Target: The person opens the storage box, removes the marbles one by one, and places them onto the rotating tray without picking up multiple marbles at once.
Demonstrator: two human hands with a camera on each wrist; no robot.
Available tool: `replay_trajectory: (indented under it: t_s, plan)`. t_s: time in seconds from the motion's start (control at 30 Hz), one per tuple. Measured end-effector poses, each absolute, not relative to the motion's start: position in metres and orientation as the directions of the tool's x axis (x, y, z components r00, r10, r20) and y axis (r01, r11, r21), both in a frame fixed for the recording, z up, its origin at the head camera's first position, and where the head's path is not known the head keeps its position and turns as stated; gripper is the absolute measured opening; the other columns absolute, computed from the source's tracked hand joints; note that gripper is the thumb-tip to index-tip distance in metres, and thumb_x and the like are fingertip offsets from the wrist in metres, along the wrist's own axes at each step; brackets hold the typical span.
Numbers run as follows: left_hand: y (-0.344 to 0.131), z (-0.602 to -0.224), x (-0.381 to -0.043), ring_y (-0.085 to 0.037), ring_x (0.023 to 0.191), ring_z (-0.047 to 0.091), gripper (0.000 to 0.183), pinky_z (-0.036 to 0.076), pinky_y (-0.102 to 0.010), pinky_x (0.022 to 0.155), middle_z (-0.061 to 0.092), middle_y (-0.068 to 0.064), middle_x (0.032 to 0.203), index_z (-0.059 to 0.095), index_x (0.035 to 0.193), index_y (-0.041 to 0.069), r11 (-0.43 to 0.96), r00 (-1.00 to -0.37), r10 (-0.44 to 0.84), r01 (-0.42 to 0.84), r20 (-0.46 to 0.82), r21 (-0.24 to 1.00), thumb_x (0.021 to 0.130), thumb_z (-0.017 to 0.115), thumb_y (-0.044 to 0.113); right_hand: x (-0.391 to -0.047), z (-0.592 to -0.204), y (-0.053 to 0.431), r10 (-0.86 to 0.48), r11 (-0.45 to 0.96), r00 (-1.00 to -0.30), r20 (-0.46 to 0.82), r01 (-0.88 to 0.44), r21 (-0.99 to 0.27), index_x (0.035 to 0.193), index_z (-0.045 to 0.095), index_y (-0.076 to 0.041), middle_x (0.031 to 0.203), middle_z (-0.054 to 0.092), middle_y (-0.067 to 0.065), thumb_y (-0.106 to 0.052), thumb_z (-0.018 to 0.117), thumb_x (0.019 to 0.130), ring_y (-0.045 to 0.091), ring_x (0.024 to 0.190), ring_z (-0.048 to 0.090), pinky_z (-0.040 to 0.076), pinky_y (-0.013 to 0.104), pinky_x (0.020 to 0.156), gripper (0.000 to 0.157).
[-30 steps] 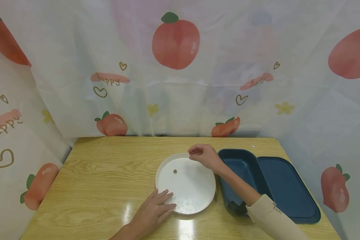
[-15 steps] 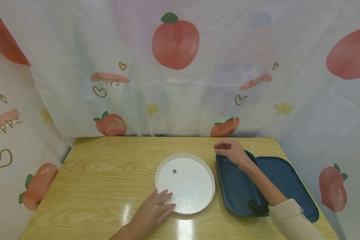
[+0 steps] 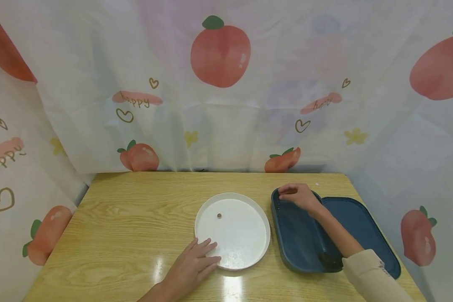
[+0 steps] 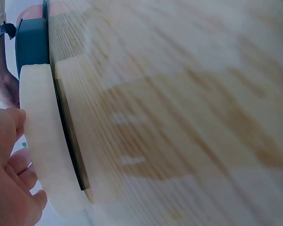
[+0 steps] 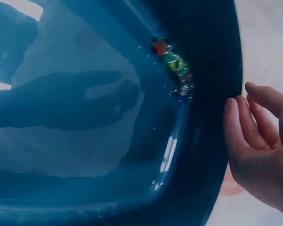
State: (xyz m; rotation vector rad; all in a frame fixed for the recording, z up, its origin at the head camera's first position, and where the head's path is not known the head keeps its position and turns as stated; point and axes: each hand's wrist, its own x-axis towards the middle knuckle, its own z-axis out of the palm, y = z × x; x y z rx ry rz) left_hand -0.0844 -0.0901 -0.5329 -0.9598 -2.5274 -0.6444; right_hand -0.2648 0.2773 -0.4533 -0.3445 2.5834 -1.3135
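In the head view, a small brownish marble (image 3: pixel 219 215) sits on a round white plate (image 3: pixel 241 241), left of its centre. My left hand (image 3: pixel 191 264) rests its spread fingers on the plate's near-left rim; the left wrist view shows the fingertips (image 4: pixel 20 117) against its side wall. My right hand (image 3: pixel 302 196) is over the far end of a deep dark blue box (image 3: pixel 298 239). Up close its fingers (image 5: pixel 249 125) are loosely bent beside the rim, and nothing shows between them. Several coloured glass marbles (image 5: pixel 176 63) lie in a row inside the box corner.
A flat dark blue lid (image 3: pixel 356 218) lies right of the box, partly behind it and my right arm. The wooden table (image 3: pixel 136 218) backs onto a hanging white curtain (image 3: pixel 230 126) with fruit prints. A tiny white speck (image 3: pixel 317 184) lies near the table's far edge.
My right hand has moved right from above the plate's far edge to over the box's far end, then slightly lower. My left hand and the marble on the plate have stayed put.
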Motion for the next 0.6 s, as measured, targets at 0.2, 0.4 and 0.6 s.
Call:
replay_trajectory:
  t_s: [0.2,0.4,0.6]
  plan:
    - [-0.09,-0.535,-0.085,-0.026,0.125,0.057,0.018,0.044,-0.054,0.104,0.066,-0.007,0.128,0.079,0.106,0.02,0.665,-0.699,0.532,0.694,0.477,0.276,0.088,0.076,0.022,-0.266,-0.463,0.28,-0.279,0.631,-0.952,-0.127,-0.082,-0.772,0.122,0.065,0.008,0.118,0.066,0.025,-0.009,0.067,0.096,0.042,0.112,0.06,0.051,0.054,0.093,0.031]
    - [-0.091,-0.534,-0.086,-0.026,0.124,0.058,0.018,0.044,-0.055,0.103,0.067,-0.007,0.128,0.079,0.106,0.02,0.664,-0.704,0.526,0.691,0.478,0.286,0.088,0.076,0.021,-0.267,-0.469,0.279,-0.239,0.671,-0.96,-0.149,-0.052,-0.739,0.119,0.066,0.009,0.112,0.068,0.024,-0.008,0.067,0.095,0.041,0.105,0.063,0.054,0.051,0.086,0.03]
    - [-0.091,-0.535,-0.086,-0.025,0.126,0.057,0.018,0.044,-0.055,0.104,0.066,-0.007,0.129,0.079,0.107,0.02,0.661,-0.703,0.529,0.693,0.476,0.29,0.09,0.075,0.023,-0.271,-0.479,0.283,-0.22,0.69,-0.963,-0.159,-0.038,-0.723,0.115,0.068,0.009,0.114,0.066,0.025,-0.008,0.067,0.094,0.036,0.099,0.065,0.056,0.044,0.079,0.027]
